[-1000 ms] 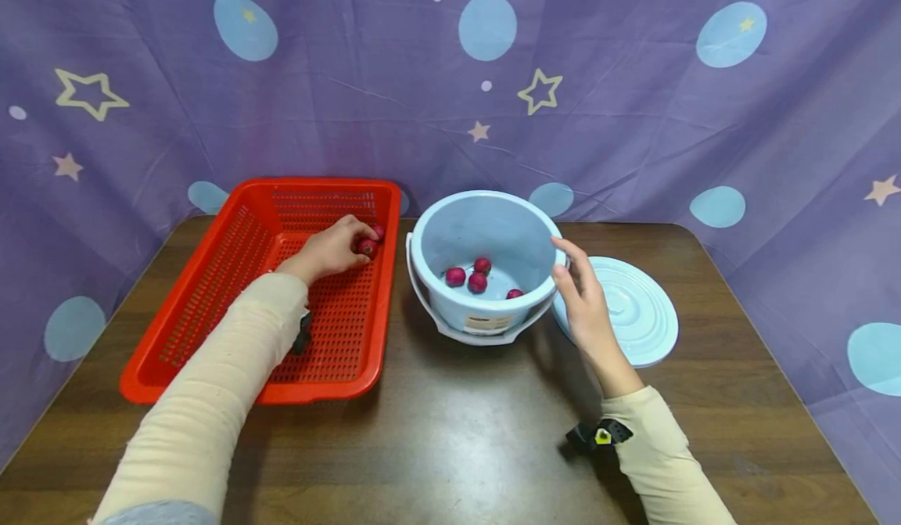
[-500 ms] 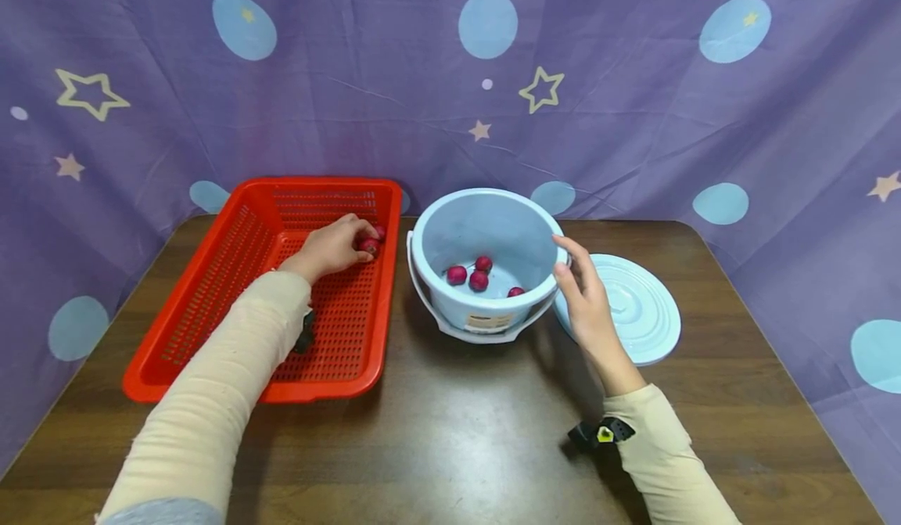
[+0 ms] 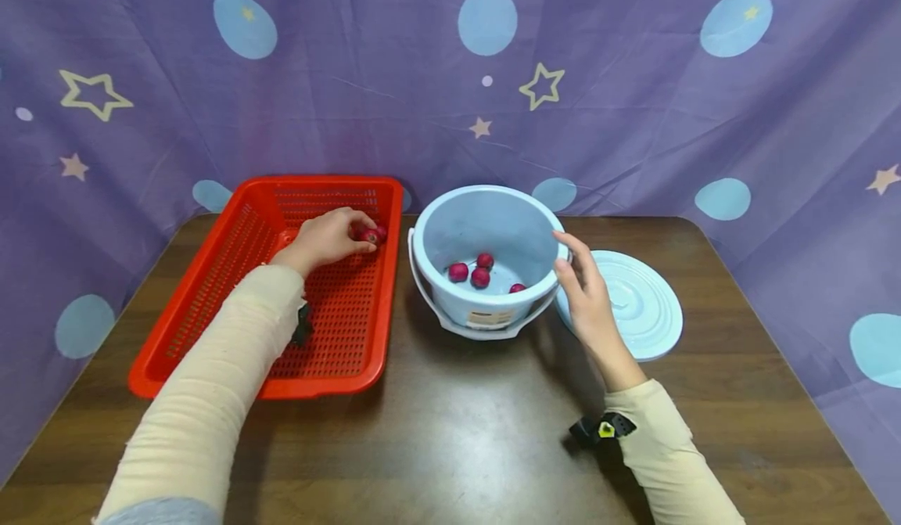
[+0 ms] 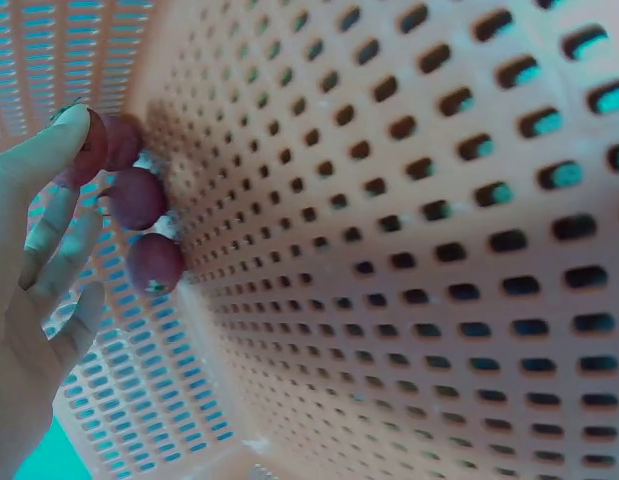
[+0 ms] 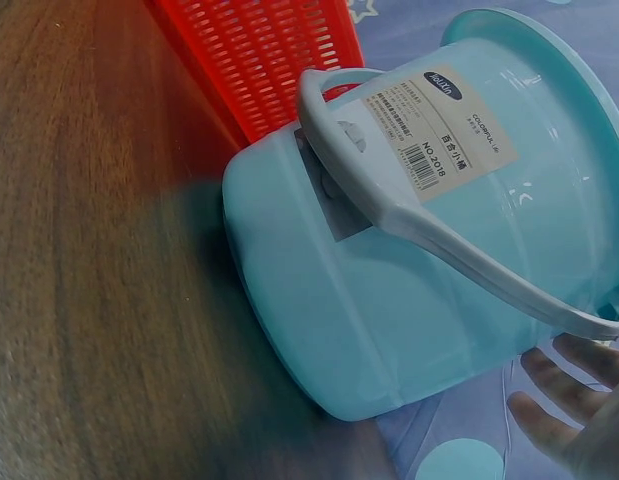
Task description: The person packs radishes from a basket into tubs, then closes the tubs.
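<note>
Inside the red mesh basket (image 3: 327, 386), my left hand (image 3: 320, 239) reaches toward the right side wall. In the left wrist view, its thumb and forefinger pinch a small round red fruit (image 4: 87, 160), while the other fingers stay loose. Several more fruits (image 4: 155, 265) lie beside it, close along the basket wall. My right hand (image 3: 590, 298) touches the right rim of the light blue bucket (image 3: 445, 302) with relaxed fingers. Several of the same red fruits (image 3: 481, 278) lie on the bucket's bottom. The bucket's pale handle (image 5: 444, 240) hangs down at its front.
A round light blue lid (image 3: 639, 306) lies on the brown wooden table (image 3: 457, 447), right of the bucket and partly behind my right hand. A purple curtain (image 3: 394, 63) with stars and dots hangs behind the table.
My left hand has shifted slightly back and left at the basket's fruits, its fingers arching more. The right hand keeps its place at the bucket rim.
</note>
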Demonstrator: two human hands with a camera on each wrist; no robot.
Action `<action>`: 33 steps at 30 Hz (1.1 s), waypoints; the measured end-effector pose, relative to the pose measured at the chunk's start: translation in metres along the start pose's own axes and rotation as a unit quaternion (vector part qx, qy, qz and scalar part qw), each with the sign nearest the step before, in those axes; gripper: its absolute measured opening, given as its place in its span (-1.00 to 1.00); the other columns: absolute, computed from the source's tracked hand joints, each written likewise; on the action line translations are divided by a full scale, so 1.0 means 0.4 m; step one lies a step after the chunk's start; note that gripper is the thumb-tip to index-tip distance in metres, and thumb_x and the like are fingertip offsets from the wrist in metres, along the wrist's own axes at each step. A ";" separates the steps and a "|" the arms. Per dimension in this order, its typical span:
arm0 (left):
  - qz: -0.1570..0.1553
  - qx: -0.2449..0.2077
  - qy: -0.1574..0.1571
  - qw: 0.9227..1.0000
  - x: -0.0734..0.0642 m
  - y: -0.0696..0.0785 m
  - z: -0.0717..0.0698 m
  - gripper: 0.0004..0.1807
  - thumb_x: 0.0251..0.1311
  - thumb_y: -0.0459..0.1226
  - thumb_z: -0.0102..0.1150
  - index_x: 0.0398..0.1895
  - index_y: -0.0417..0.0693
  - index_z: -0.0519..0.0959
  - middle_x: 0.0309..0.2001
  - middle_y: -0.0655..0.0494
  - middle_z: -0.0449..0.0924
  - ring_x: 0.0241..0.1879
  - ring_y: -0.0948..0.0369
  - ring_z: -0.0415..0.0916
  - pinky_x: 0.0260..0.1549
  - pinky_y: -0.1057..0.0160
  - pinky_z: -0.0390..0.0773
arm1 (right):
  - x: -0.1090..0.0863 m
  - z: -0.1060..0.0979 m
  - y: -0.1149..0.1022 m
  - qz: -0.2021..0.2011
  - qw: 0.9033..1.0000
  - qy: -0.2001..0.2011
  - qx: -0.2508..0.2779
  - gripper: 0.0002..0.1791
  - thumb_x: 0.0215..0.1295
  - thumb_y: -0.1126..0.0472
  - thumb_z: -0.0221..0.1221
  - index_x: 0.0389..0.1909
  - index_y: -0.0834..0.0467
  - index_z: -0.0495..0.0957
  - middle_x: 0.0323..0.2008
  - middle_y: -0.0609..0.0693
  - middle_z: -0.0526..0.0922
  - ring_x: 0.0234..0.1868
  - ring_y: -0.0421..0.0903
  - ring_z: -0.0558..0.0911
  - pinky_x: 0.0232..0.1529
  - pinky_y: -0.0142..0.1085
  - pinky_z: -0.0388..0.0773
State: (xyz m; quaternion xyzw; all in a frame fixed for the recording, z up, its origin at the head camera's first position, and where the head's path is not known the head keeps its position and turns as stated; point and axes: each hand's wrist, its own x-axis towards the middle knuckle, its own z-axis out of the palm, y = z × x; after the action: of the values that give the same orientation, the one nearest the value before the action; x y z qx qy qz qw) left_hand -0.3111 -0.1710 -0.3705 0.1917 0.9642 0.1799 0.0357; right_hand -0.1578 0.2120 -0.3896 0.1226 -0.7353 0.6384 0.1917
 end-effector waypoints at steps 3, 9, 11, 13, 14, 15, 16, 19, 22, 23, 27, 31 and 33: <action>-0.001 -0.007 0.003 1.000 -0.003 0.012 -0.017 -0.58 0.13 -0.12 0.43 0.05 0.01 0.64 0.01 0.01 0.62 -0.05 0.03 0.51 -0.07 -0.16 0.41 | 0.000 -0.001 -0.002 -0.002 1.000 0.001 -0.001 -0.55 0.50 0.29 -0.03 0.36 0.26 0.33 0.32 0.12 0.36 0.17 -0.17 0.39 0.21 -0.37 0.27; -0.003 -0.016 0.018 1.000 -0.011 0.028 -0.052 -0.57 0.12 -0.12 0.43 0.07 0.03 0.62 -0.05 0.01 0.63 -0.11 0.05 0.51 -0.10 -0.16 0.40 | 0.005 0.000 -0.003 -0.003 1.000 0.001 -0.001 -0.54 0.50 0.29 -0.03 0.36 0.26 0.33 0.33 0.12 0.37 0.17 -0.17 0.38 0.21 -0.37 0.26; 0.001 -0.020 0.024 1.000 -0.015 0.038 -0.063 -0.57 0.13 -0.13 0.43 0.08 0.03 0.62 -0.05 0.01 0.60 -0.12 0.05 0.50 -0.11 -0.16 0.40 | 0.005 -0.001 -0.003 -0.002 1.000 0.003 -0.002 -0.54 0.50 0.28 -0.04 0.36 0.25 0.34 0.33 0.11 0.36 0.18 -0.16 0.38 0.22 -0.36 0.25; 0.004 -0.022 0.029 0.999 -0.020 0.047 -0.072 -0.57 0.13 -0.12 0.42 0.08 0.04 0.61 -0.06 0.02 0.59 -0.13 0.06 0.50 -0.12 -0.15 0.40 | 0.005 -0.001 -0.004 0.001 1.000 0.004 -0.004 -0.54 0.50 0.27 -0.04 0.37 0.25 0.34 0.34 0.10 0.36 0.20 -0.16 0.38 0.23 -0.36 0.25; 0.005 -0.020 0.032 0.999 -0.023 0.051 -0.076 -0.57 0.13 -0.11 0.41 0.08 0.04 0.61 -0.06 0.02 0.58 -0.13 0.06 0.50 -0.13 -0.15 0.40 | 0.004 -0.001 -0.004 0.002 1.000 0.004 -0.004 -0.54 0.51 0.27 -0.03 0.37 0.25 0.34 0.34 0.10 0.36 0.20 -0.15 0.38 0.23 -0.36 0.25; 0.006 -0.019 0.035 0.999 -0.027 0.055 -0.080 -0.58 0.14 -0.12 0.41 0.08 0.05 0.61 -0.06 0.02 0.58 -0.13 0.06 0.51 -0.14 -0.15 0.41 | 0.004 -0.001 -0.004 0.004 1.000 0.004 -0.004 -0.54 0.51 0.27 -0.03 0.37 0.24 0.34 0.34 0.10 0.35 0.21 -0.15 0.38 0.24 -0.36 0.25; 0.007 -0.019 0.039 0.999 -0.030 0.059 -0.085 -0.58 0.14 -0.12 0.40 0.07 0.05 0.61 -0.07 0.03 0.59 -0.13 0.06 0.51 -0.15 -0.15 0.41 | 0.003 -0.001 -0.004 0.005 1.000 0.003 -0.005 -0.54 0.50 0.27 -0.03 0.37 0.24 0.34 0.34 0.10 0.35 0.20 -0.15 0.38 0.23 -0.35 0.25; 0.009 -0.015 0.054 0.998 -0.040 0.069 -0.098 -0.60 0.13 -0.14 0.40 0.06 0.07 0.62 -0.08 0.05 0.59 -0.13 0.07 0.52 -0.17 -0.13 0.42 | 0.002 0.001 -0.005 0.006 1.000 0.003 -0.007 -0.54 0.50 0.26 -0.03 0.37 0.23 0.34 0.34 0.10 0.36 0.18 -0.14 0.38 0.22 -0.36 0.25; 0.012 -0.013 0.067 0.998 -0.047 0.078 -0.112 -0.61 0.14 -0.15 0.39 0.06 0.09 0.62 -0.08 0.07 0.59 -0.14 0.08 0.52 -0.20 -0.12 0.43 | 0.003 0.001 -0.006 0.004 1.000 0.002 -0.009 -0.54 0.51 0.26 -0.03 0.37 0.23 0.34 0.34 0.09 0.36 0.17 -0.15 0.37 0.22 -0.36 0.24; 0.013 -0.012 0.071 0.997 -0.049 0.080 -0.116 -0.61 0.14 -0.15 0.40 0.06 0.10 0.62 -0.08 0.08 0.59 -0.14 0.09 0.52 -0.20 -0.11 0.43 | 0.004 0.001 -0.007 0.004 1.000 0.002 -0.009 -0.54 0.51 0.26 -0.03 0.37 0.23 0.34 0.34 0.09 0.36 0.17 -0.15 0.38 0.21 -0.36 0.25; 0.016 -0.014 0.085 0.996 -0.061 0.090 -0.130 -0.61 0.17 -0.11 0.38 0.07 0.13 0.62 -0.09 0.10 0.58 -0.16 0.12 0.52 -0.22 -0.10 0.42 | 0.003 0.000 -0.007 0.006 1.000 0.002 -0.007 -0.54 0.50 0.26 -0.03 0.37 0.22 0.34 0.33 0.09 0.36 0.16 -0.15 0.39 0.21 -0.36 0.26; 0.015 -0.024 0.099 0.995 -0.071 0.103 -0.143 -0.61 0.16 -0.09 0.38 0.07 0.13 0.62 -0.09 0.10 0.59 -0.15 0.12 0.52 -0.23 -0.09 0.42 | 0.001 -0.001 -0.004 0.012 1.000 0.001 -0.010 -0.54 0.51 0.25 -0.03 0.38 0.21 0.34 0.33 0.08 0.36 0.17 -0.16 0.39 0.20 -0.36 0.26; 0.016 -0.032 0.103 0.994 -0.075 0.111 -0.147 -0.61 0.16 -0.09 0.39 0.06 0.12 0.62 -0.08 0.09 0.59 -0.12 0.10 0.53 -0.22 -0.08 0.42 | 0.000 -0.001 -0.003 0.014 1.000 0.002 -0.010 -0.54 0.51 0.25 -0.03 0.38 0.21 0.34 0.33 0.08 0.37 0.16 -0.16 0.39 0.20 -0.37 0.26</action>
State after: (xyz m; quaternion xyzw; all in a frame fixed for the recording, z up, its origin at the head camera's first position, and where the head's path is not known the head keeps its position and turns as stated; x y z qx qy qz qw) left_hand -0.2757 -0.1637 -0.2996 0.1866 0.9532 0.2302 -0.0601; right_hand -0.1573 0.2123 -0.3887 0.1096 -0.7433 0.6334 0.1854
